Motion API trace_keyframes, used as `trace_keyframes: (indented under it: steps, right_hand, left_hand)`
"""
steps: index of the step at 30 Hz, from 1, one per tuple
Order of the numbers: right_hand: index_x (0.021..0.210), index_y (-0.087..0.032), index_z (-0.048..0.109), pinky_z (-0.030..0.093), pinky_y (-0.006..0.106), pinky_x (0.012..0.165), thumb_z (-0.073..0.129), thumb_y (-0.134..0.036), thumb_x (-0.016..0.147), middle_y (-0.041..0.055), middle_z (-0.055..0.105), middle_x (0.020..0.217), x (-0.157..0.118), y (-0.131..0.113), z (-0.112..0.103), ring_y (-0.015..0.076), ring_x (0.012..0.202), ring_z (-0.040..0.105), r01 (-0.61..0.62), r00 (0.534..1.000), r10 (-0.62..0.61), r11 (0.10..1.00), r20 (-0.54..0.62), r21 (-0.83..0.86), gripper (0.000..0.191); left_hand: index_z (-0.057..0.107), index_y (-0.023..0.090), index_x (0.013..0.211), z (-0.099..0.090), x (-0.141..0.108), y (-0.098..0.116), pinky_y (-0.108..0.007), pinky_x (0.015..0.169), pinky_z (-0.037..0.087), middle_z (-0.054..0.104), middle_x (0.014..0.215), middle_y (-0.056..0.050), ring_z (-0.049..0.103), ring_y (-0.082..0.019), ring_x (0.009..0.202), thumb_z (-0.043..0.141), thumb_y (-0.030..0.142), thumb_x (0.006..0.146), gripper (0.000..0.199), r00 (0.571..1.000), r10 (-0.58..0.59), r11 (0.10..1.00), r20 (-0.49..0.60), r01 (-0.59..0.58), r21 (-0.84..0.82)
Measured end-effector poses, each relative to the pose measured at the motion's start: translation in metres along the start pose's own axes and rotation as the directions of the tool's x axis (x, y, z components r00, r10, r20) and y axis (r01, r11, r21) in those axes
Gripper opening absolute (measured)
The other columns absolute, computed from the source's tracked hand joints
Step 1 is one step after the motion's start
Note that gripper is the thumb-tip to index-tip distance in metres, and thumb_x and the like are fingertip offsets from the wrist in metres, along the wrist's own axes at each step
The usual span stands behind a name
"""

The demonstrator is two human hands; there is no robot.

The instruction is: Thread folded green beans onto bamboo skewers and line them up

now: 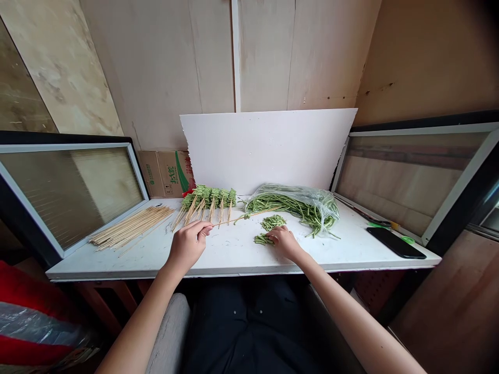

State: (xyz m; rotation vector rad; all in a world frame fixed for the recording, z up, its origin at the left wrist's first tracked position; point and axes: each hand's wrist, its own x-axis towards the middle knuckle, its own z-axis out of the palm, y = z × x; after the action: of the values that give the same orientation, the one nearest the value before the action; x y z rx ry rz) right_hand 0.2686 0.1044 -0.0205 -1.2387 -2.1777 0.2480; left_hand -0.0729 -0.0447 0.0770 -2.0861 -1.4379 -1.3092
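Pinched in my left hand is a thin wooden skewer, pointing right, with a small green bean piece near its far part. My right hand reaches down to a small heap of cut green bean pieces, its fingers bent together at the edge; whether a piece is between them is hidden. Just behind lies another pile of cut bean pieces. Finished-looking skewers of green beans lie stacked behind my left hand, their bare sticks toward me.
Bare skewers lie in a bundle at the left. A clear plastic bag of long green beans rests at the back right. A black phone lies near the right edge. A cardboard box and a white board stand behind.
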Motion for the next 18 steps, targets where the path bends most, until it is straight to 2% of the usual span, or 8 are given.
trace_keyframes:
  steps: [2,6,8,10,12,14,16,18]
  right_hand:
    - [0.095,-0.027,0.086,0.046,0.048,0.096,0.067,-0.026,0.095,0.0134,0.078,0.106,-0.001,-0.002,0.002,0.0375,0.115,0.059,-0.014,0.999,0.013,1.0,-0.038,-0.015,0.019]
    - [0.088,-0.025,0.084,0.045,0.051,0.096,0.068,-0.024,0.093,0.0138,0.078,0.108,-0.001,-0.008,0.002,0.0385,0.117,0.056,-0.022,0.993,0.022,1.0,-0.114,0.008,0.017]
    - [0.085,-0.024,0.082,0.046,0.053,0.097,0.071,-0.031,0.092,0.0139,0.078,0.102,0.001,-0.011,-0.002,0.0376,0.115,0.058,-0.031,0.987,0.05,0.992,-0.151,0.122,0.016]
    - [0.087,-0.024,0.082,0.049,0.052,0.096,0.075,-0.043,0.09,0.013,0.078,0.096,0.004,-0.016,-0.01,0.035,0.107,0.063,-0.041,0.98,0.103,0.944,-0.172,0.327,0.021]
    - [0.095,-0.023,0.082,0.053,0.049,0.092,0.081,-0.053,0.083,0.0122,0.079,0.099,0.007,-0.023,-0.021,0.0318,0.1,0.068,-0.037,0.972,0.162,0.822,-0.171,0.568,0.032]
    - [0.106,-0.024,0.082,0.054,0.045,0.089,0.088,-0.057,0.076,0.0112,0.079,0.109,0.009,-0.032,-0.036,0.0293,0.101,0.071,-0.018,0.966,0.207,0.648,-0.153,0.761,0.045]
    - [0.111,-0.026,0.081,0.054,0.042,0.089,0.092,-0.057,0.071,0.0089,0.079,0.11,0.01,-0.043,-0.052,0.0275,0.104,0.071,-0.005,0.965,0.232,0.476,-0.12,0.879,0.052]
    - [0.109,-0.027,0.082,0.054,0.039,0.088,0.093,-0.057,0.071,0.0064,0.079,0.106,0.007,-0.054,-0.069,0.0257,0.104,0.07,-0.007,0.975,0.212,0.326,-0.066,0.945,0.05]
  left_hand:
    - [0.077,0.022,0.098,0.0,0.0,0.0,-0.029,0.073,0.053,0.079,0.086,-0.003,0.073,-0.019,0.078,0.056,0.023,0.103,0.022,1.0,0.004,1.0,0.002,-0.004,-0.003]
    - [0.077,0.022,0.1,0.0,-0.001,-0.002,-0.028,0.074,0.053,0.08,0.087,-0.003,0.074,-0.019,0.079,0.055,0.022,0.103,0.022,1.0,0.006,1.0,0.012,-0.006,0.001]
    - [0.077,0.023,0.1,-0.001,-0.001,-0.003,-0.028,0.074,0.054,0.08,0.089,-0.003,0.074,-0.019,0.079,0.055,0.023,0.103,0.022,1.0,0.0,1.0,0.011,0.0,0.009]
    - [0.077,0.022,0.101,-0.002,-0.001,-0.004,-0.028,0.074,0.054,0.081,0.091,-0.003,0.075,-0.019,0.08,0.055,0.024,0.104,0.022,1.0,0.0,1.0,0.002,0.0,0.016]
    - [0.077,0.022,0.1,-0.004,-0.001,-0.005,-0.027,0.074,0.054,0.081,0.09,-0.003,0.075,-0.019,0.08,0.055,0.025,0.104,0.022,1.0,0.011,1.0,-0.009,-0.011,0.02]
    - [0.077,0.022,0.1,-0.007,0.0,-0.006,-0.027,0.075,0.054,0.08,0.089,-0.004,0.075,-0.019,0.081,0.055,0.025,0.105,0.022,0.999,0.027,1.0,-0.024,-0.027,0.017]
    - [0.077,0.021,0.101,-0.009,0.0,-0.006,-0.026,0.075,0.054,0.081,0.091,-0.004,0.075,-0.018,0.082,0.055,0.026,0.105,0.023,0.998,0.038,0.999,-0.04,-0.037,0.008]
    - [0.077,0.021,0.102,-0.011,0.0,-0.005,-0.025,0.074,0.054,0.081,0.093,-0.004,0.076,-0.017,0.083,0.055,0.026,0.105,0.023,0.998,0.043,0.999,-0.053,-0.043,-0.003]
